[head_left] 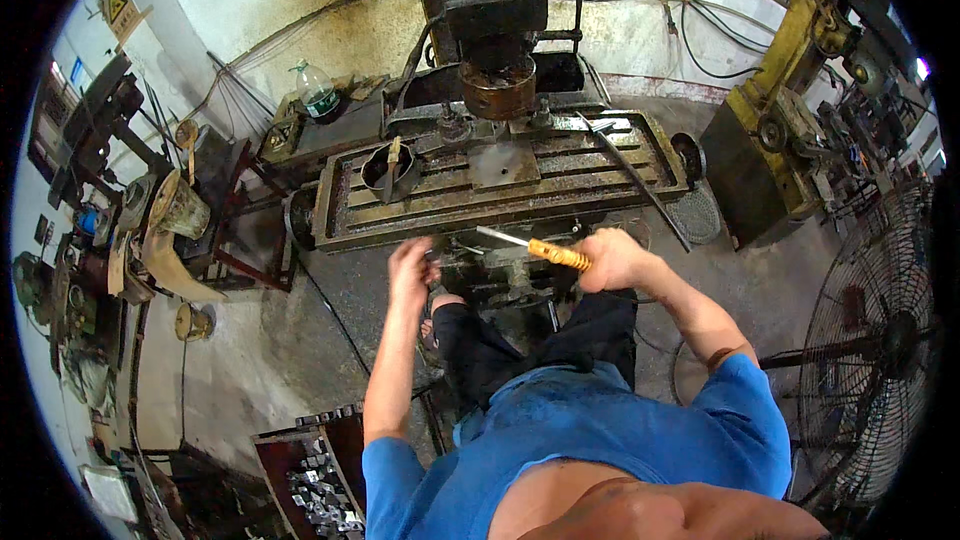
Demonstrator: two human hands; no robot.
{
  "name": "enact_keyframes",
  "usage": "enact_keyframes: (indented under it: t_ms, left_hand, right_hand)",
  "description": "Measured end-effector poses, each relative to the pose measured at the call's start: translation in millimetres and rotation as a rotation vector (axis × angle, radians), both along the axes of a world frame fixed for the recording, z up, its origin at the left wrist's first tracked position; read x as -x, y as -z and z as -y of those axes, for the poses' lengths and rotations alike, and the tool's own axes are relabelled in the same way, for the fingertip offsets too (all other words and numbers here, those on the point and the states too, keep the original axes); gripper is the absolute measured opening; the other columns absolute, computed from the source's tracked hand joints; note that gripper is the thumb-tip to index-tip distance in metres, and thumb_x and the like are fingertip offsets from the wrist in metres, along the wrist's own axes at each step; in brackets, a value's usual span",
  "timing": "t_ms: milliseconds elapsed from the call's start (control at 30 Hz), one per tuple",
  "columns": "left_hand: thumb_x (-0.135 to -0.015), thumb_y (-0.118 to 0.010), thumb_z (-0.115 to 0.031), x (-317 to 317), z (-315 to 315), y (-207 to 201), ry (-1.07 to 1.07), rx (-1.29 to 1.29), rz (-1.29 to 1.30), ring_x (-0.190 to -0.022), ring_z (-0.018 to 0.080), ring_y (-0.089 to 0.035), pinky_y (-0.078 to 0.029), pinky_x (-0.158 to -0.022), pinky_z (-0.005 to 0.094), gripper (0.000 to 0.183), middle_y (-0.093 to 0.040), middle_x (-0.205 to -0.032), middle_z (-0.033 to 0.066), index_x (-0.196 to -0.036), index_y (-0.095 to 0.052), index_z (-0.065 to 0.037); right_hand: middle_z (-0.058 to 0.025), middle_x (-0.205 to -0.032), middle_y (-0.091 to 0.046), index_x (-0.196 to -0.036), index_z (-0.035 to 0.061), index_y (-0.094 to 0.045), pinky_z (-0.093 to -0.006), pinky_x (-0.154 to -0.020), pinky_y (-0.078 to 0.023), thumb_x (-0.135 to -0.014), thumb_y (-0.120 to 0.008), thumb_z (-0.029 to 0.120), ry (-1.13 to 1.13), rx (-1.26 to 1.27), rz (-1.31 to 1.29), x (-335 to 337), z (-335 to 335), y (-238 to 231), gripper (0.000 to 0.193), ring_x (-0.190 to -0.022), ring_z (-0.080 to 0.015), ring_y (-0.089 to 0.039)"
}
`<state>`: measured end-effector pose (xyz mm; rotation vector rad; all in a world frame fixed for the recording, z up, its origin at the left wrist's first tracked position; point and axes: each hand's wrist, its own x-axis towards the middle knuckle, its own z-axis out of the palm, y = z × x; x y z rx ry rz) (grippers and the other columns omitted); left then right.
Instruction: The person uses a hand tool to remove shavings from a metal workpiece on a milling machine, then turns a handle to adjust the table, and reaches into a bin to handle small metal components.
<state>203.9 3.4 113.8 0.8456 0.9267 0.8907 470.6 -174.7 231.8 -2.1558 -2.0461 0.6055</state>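
Over the near edge of the machine bed, my right hand [612,260] is closed around a tool with a yellow ribbed handle [558,254] and a thin bright metal shaft that points left toward the bed. My left hand [410,268] hovers apart from it, left of the tool tip, with its fingers curled and slightly blurred. What they hold, if anything, I cannot make out. Beyond both hands lies the slotted milling machine table [460,208]. A flat metal block [503,166] sits on its middle, beneath the round brownish spindle head [498,90].
A dark pot [378,172] with a brush [392,162] stands on the table's left. A long metal bar [640,185] slants over its right edge. A bin of small metal parts [325,490] is at lower left, a large fan [875,340] at right. A bottle [318,95] stands behind left.
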Motion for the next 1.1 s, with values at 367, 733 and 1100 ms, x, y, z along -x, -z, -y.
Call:
enact_keyframes:
  t_ms: [367,733,1100]
  left_hand:
    - [-0.072,-0.064,-0.021,-147.2,-56.8,-37.1,0.225,-0.609,-0.411,-0.047,0.0143,-0.051,-0.04,-0.039,0.0276,0.025,-0.051,-0.056,0.0053,-0.073,-0.048,-0.001]
    - [-0.069,-0.062,-0.023,-165.4,-93.2,-30.7,0.401,-1.315,-1.16,-0.077,0.0328,-0.06,-0.047,-0.066,0.0434,0.025,-0.062,-0.078,0.0132,-0.088,-0.056,-0.008]
    - [-0.073,-0.059,-0.023,-200.1,-93.9,-38.0,0.3,-1.334,-1.256,-0.075,0.0287,-0.06,-0.046,-0.065,0.0407,0.021,-0.063,-0.08,0.0118,-0.091,-0.06,-0.012]
  right_hand:
    - [-0.0238,-0.068,-0.057,-0.069,0.0004,-0.06,-0.0416,-0.065,-0.047,-0.055,-0.056,0.023,0.283,-0.062,-0.087,-39.8,0.2,-18.9,0.027,-0.07,-0.0378,-0.058]
    - [-0.0001,-0.072,-0.056,-0.087,-0.0026,-0.062,-0.0216,-0.062,-0.038,-0.058,-0.05,0.002,0.19,-0.421,-0.95,-95.8,-30.5,46.1,0.033,-0.069,-0.0088,-0.051]
    - [-0.0243,-0.074,-0.059,-0.083,-0.0016,-0.064,-0.0358,-0.069,-0.047,-0.056,-0.058,0.017,0.657,-0.315,-0.362,-91.2,-35.5,156.8,0.033,-0.075,-0.0356,-0.06]
